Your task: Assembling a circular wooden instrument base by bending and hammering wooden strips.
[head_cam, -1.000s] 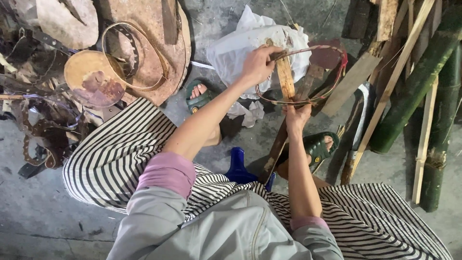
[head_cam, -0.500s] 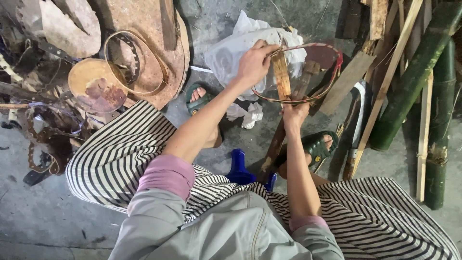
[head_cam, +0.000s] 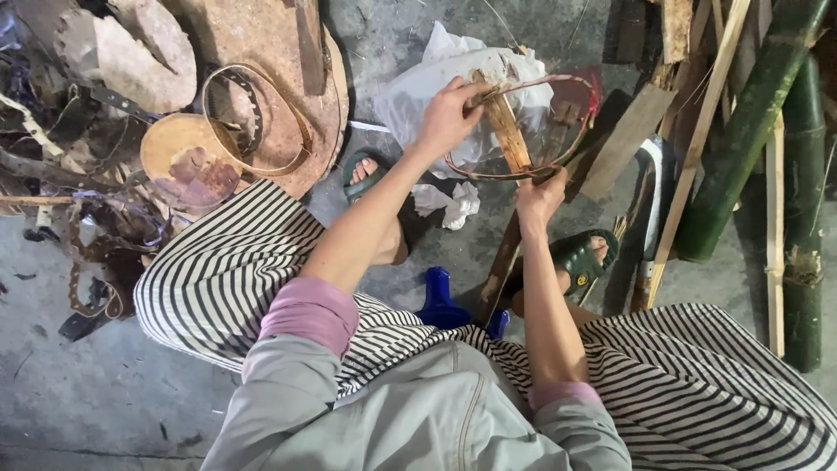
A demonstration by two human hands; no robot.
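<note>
Left hand (head_cam: pixel 449 118) pinches shut on the far edge of one bamboo-strip hoop (head_cam: pixel 571 131); right hand (head_cam: pixel 539 196) grips its near edge; one upright wooden slat (head_cam: pixel 506 131) stands between the hands; two green bamboo poles (head_cam: pixel 750 131) lie to the right.

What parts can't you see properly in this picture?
Head view only:
- Left hand: its fingertips curl over the thin hoop, so the grip is hidden.
- Right hand: the palm faces away, hiding how it pinches the hoop.
- Wooden stick: its lower end disappears behind the right arm.
- Green bamboo poles: cut off by the top edge.
- Blue stool: mostly covered by the striped skirt.
</note>
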